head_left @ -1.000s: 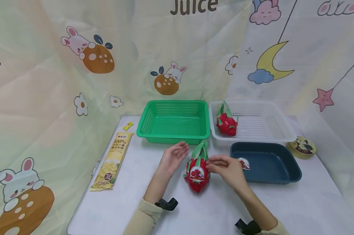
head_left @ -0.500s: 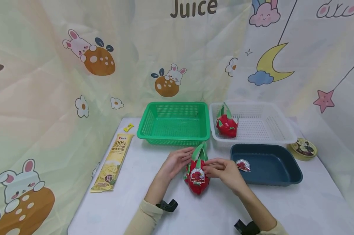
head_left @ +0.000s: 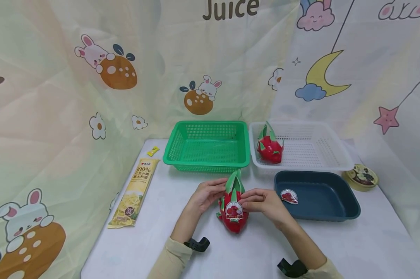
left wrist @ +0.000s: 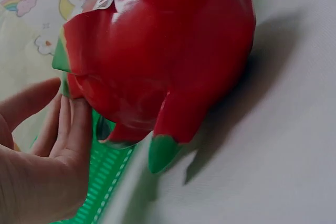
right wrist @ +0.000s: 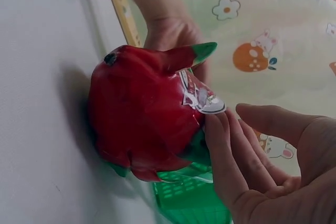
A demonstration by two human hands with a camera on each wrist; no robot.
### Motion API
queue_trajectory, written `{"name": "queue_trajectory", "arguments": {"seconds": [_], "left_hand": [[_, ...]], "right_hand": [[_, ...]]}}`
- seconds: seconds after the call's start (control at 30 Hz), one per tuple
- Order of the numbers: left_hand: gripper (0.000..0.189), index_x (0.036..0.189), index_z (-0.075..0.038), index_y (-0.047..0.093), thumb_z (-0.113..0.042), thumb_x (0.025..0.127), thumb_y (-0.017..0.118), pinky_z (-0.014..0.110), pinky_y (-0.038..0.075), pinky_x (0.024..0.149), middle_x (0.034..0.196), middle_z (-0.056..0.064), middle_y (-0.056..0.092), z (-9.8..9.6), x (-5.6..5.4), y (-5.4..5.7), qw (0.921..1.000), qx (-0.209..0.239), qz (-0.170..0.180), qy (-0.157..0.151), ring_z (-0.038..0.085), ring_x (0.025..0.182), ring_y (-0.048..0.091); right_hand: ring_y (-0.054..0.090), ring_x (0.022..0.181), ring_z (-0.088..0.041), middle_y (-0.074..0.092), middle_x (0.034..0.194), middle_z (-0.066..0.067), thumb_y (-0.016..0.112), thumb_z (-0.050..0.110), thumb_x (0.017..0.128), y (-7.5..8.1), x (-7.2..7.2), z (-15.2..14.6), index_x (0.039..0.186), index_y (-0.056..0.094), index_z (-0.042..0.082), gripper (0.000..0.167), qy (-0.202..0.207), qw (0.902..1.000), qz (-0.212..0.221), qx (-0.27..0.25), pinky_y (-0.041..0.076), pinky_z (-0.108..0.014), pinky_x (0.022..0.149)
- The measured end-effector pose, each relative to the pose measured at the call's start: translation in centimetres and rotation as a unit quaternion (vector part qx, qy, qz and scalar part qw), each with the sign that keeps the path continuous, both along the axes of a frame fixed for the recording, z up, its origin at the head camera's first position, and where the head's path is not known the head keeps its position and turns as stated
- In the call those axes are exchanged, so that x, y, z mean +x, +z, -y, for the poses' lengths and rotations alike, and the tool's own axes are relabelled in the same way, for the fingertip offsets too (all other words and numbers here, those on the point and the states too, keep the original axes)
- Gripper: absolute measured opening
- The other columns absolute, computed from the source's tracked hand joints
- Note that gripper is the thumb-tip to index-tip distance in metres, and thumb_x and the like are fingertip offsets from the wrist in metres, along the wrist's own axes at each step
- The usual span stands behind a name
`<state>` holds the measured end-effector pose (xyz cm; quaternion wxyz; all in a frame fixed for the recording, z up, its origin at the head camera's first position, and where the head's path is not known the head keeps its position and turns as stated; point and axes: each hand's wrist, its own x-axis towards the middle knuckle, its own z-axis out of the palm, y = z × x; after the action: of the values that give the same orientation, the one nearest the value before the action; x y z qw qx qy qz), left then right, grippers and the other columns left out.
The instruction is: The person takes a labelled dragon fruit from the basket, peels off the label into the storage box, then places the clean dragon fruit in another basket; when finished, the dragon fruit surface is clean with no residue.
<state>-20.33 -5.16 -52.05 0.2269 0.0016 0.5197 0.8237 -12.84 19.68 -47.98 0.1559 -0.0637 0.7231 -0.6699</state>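
Note:
A red dragon fruit (head_left: 230, 223) with green leaf tips lies on the table between both hands, its leaves toward the green basket. On its upper face sits a round label sticker (head_left: 234, 211). My left hand (head_left: 207, 193) rests against the fruit's left side, thumb apart from the other fingers in the left wrist view, where the fruit (left wrist: 168, 51) fills the middle. My right hand (head_left: 263, 203) touches the label's edge. Nearly straight fingers (right wrist: 218, 140) press there in the right wrist view, with the thumb raised clear of the fruit.
Behind are a green basket (head_left: 206, 168) and a white basket (head_left: 335, 149) holding another dragon fruit (head_left: 270, 149). A dark blue tray (head_left: 326, 201) with a round sticker (head_left: 289, 196) stands right, near a round tin (head_left: 361, 177). Left lie a pasta pack (head_left: 134, 193) and small yellow packet (head_left: 153, 151).
My left hand has moved right, from beside the dragon fruit to contact with its side. My right hand has shifted slightly left over the label. The fruit's leaf end has swung a little left.

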Motion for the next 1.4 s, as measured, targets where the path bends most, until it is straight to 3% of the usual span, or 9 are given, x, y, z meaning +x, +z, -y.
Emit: {"name": "queue_trajectory", "arguments": {"seconds": [0.37,0.73,1.0,1.2,1.4], "left_hand": [[0.048,0.140,0.015,0.055,0.016,0.093,0.062,0.030,0.059,0.095,0.131,0.025,0.068,-0.2,0.2,-0.3,0.9990,0.031,0.012,0.028,0.022,0.112,0.072],[0.048,0.140,0.017,0.053,0.019,0.092,0.060,0.028,0.060,0.091,0.120,0.021,0.073,0.0,0.0,-0.6,0.9969,0.046,0.025,0.058,0.016,0.099,0.075],[0.047,0.139,0.014,0.056,0.018,0.092,0.062,0.031,0.059,0.094,0.123,0.021,0.073,-0.2,-0.3,-1.3,0.9942,0.070,0.034,0.074,0.020,0.103,0.075],[0.046,0.138,0.012,0.059,0.018,0.092,0.062,0.031,0.059,0.094,0.123,0.021,0.072,-0.2,-0.4,-1.5,0.9930,0.078,0.040,0.079,0.021,0.104,0.075],[0.044,0.135,0.011,0.062,0.020,0.091,0.060,0.031,0.060,0.092,0.116,0.019,0.075,0.0,-0.6,-1.7,0.9908,0.097,0.042,0.085,0.021,0.100,0.076]], "right_hand": [[0.077,0.098,-0.029,0.076,0.110,-0.022,0.076,0.009,0.095,-0.4,-0.7,0.0,0.127,0.066,-0.010,0.038,-0.007,0.9991,0.024,-0.035,0.062,-0.038,0.088],[0.076,0.093,-0.022,0.079,0.100,-0.018,0.088,0.011,0.084,-0.7,-1.1,1.2,0.117,0.073,-0.003,0.038,-0.044,0.9986,-0.022,0.017,0.063,-0.031,0.080],[0.077,0.096,-0.023,0.079,0.101,-0.016,0.085,0.014,0.088,-0.7,-1.4,1.1,0.125,0.071,-0.004,0.043,-0.061,0.9976,0.032,-0.002,0.063,-0.033,0.084],[0.077,0.092,-0.020,0.078,0.104,-0.015,0.080,0.011,0.092,-0.8,-1.3,1.0,0.131,0.063,-0.011,0.047,-0.041,0.9960,0.067,-0.042,0.063,-0.034,0.085],[0.073,0.094,-0.019,0.075,0.106,-0.009,0.077,0.015,0.095,-0.8,-1.3,1.1,0.132,0.059,-0.009,0.048,-0.036,0.9909,0.108,-0.071,0.063,-0.033,0.086]]}}
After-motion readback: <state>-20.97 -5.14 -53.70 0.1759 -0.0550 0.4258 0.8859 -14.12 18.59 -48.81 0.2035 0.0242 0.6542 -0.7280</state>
